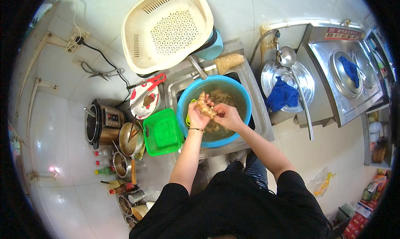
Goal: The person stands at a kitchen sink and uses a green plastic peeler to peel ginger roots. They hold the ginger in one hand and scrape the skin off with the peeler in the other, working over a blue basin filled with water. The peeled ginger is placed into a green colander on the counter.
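A knobbly ginger root (205, 107) lies across the palm of my left hand (198, 117), whose fingers curl around it above a blue plastic basin (247, 96). The fingertips of my right hand (229, 116) pinch the root's lower right end. Cloudy brown water fills much of the basin. More pieces of ginger (220, 96) show under the surface, blurred by the water. Beside my left hand, a yellow-green object (188, 118) is partly hidden at the basin's left inner side; I cannot tell what it is.
The basin stands in a stainless steel sink (264, 126) below a faucet (197, 67). A green plastic basket (164, 132) sits to the left, near a frying pan (126, 139). A cream colander (168, 29) leans behind. To the right, a long-handled ladle (300, 92) rests across a metal lid (268, 73).
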`<state>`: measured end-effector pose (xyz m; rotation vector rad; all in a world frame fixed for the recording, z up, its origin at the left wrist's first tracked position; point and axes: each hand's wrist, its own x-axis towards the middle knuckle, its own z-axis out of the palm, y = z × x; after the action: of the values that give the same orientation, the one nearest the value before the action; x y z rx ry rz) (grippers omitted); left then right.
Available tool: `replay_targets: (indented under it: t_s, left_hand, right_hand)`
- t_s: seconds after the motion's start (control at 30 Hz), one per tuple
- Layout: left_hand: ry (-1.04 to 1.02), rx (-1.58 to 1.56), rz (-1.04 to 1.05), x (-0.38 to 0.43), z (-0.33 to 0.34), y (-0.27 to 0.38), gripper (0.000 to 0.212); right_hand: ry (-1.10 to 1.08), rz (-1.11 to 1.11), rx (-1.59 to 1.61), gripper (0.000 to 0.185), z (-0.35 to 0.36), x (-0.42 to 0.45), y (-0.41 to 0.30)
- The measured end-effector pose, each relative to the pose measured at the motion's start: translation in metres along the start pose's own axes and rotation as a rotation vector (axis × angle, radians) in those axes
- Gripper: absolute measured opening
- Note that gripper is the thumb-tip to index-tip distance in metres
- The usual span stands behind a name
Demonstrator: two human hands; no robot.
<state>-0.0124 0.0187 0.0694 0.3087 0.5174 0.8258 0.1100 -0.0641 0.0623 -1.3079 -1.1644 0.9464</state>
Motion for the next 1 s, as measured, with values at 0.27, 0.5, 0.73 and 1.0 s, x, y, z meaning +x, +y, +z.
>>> replay_targets:
  t_s: [0.27,0.5,0.73,1.0]
  left_hand:
    - [0.148,0.056,-0.122,0.014,-0.029,0.001,0.028]
    - [0.132,-0.017,-0.094,0.016,-0.034,-0.006,0.028]
    - [0.225,0.052,-0.026,0.024,-0.064,-0.023,0.024]
    - [0.435,0.253,0.249,0.019,-0.07,-0.055,0.015]
  right_hand:
    - [0.083,0.026,0.007,0.019,-0.012,0.007,0.016]
    - [-0.033,0.187,0.158,0.015,-0.016,0.007,0.025]
    - [-0.109,0.181,-0.032,0.015,-0.016,0.009,0.026]
    - [-0.034,0.088,-0.391,0.016,-0.002,0.001,0.057]
